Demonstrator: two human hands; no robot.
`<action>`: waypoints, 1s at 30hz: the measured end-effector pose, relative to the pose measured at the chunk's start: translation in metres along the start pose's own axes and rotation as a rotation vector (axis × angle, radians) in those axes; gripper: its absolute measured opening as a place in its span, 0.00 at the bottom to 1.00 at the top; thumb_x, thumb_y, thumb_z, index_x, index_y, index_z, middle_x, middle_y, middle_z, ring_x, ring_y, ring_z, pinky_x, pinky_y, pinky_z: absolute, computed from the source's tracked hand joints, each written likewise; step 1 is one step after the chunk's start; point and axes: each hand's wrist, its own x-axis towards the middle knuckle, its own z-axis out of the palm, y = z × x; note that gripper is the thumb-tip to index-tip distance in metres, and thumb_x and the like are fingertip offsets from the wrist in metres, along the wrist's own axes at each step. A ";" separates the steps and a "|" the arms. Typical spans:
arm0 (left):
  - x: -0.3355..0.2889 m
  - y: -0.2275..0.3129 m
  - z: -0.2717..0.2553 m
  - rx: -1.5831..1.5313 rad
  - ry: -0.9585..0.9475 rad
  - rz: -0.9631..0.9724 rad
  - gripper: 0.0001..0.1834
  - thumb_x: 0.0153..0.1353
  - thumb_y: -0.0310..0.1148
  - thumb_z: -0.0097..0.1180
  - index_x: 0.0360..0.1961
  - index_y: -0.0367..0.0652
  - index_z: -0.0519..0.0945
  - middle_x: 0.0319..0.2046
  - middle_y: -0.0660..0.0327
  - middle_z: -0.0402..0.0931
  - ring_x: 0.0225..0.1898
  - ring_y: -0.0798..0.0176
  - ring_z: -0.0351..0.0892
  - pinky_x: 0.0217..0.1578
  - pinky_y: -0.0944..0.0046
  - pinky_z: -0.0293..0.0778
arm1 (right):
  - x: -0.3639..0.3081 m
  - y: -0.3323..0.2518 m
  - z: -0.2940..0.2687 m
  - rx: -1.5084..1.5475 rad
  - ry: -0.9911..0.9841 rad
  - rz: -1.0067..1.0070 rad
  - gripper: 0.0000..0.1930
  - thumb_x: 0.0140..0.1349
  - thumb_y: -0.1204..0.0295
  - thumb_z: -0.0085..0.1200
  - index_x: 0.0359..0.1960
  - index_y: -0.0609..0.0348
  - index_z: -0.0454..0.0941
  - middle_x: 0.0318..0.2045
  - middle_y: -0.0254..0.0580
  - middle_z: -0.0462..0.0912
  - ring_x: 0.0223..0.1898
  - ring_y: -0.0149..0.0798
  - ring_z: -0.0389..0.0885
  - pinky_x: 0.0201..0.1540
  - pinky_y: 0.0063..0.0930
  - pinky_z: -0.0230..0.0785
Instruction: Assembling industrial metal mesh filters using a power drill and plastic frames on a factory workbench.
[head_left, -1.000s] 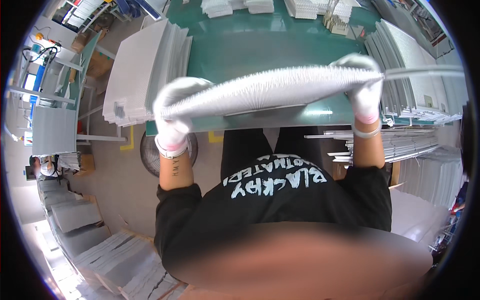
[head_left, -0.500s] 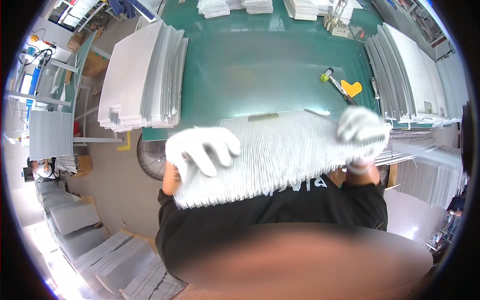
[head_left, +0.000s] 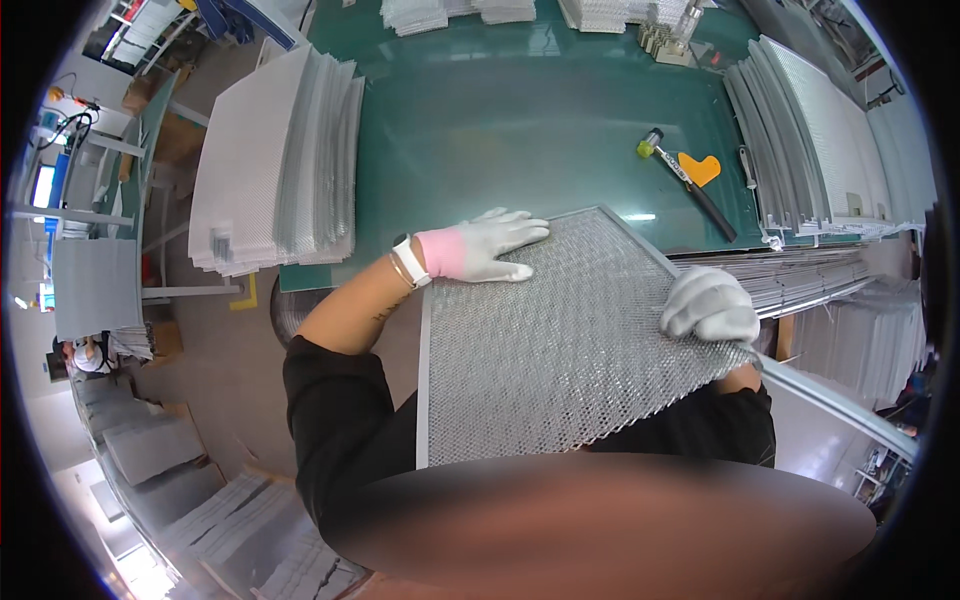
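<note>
A silver metal mesh panel (head_left: 540, 330) slants from the near edge of the green table toward my body. Thin metal framing borders its left side and its far right side. My left hand (head_left: 490, 248), in a white glove with a pink cuff, lies on the panel's far left part with fingers stretched out. At the right side my right hand (head_left: 711, 306), also gloved, is curled closed over the panel's edge; its fingertips are partly hidden. A pale metal frame strip (head_left: 840, 400) runs from beside that hand out to the lower right.
On the green table (head_left: 450, 130) lie a hammer (head_left: 690, 185), a yellow heart-shaped scraper (head_left: 700, 169) and a slim-handled tool (head_left: 747, 167). Mesh panels are stacked at left (head_left: 270, 160) and right (head_left: 810, 140). Long metal strips (head_left: 800, 280) lie below the table's right edge.
The panel has turned from showing its ridged edge to showing its mesh face. My left hand has moved right and flattened on it; my right hand has come lower. The strip at right now shows clearly.
</note>
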 end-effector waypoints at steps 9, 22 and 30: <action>0.069 -0.009 -0.015 -0.190 -0.043 0.012 0.37 0.73 0.56 0.36 0.74 0.45 0.53 0.75 0.50 0.44 0.77 0.47 0.38 0.74 0.51 0.41 | 0.005 -0.003 0.010 0.015 0.097 0.079 0.21 0.70 0.50 0.47 0.31 0.56 0.73 0.25 0.41 0.82 0.26 0.41 0.83 0.29 0.33 0.76; -0.104 0.071 -0.046 -0.351 1.087 0.941 0.24 0.63 0.47 0.62 0.41 0.32 0.78 0.37 0.50 0.80 0.33 0.52 0.81 0.35 0.52 0.77 | 0.086 0.055 -0.019 -0.290 0.286 0.204 0.09 0.63 0.73 0.58 0.39 0.68 0.81 0.34 0.40 0.85 0.35 0.31 0.81 0.39 0.24 0.73; -0.085 0.096 -0.040 -0.201 1.694 0.503 0.07 0.55 0.22 0.60 0.36 0.36 0.79 0.29 0.54 0.79 0.32 0.57 0.80 0.36 0.58 0.76 | 0.068 0.078 -0.013 -0.028 0.299 0.171 0.07 0.67 0.75 0.49 0.41 0.66 0.76 0.36 0.48 0.81 0.39 0.42 0.79 0.45 0.34 0.72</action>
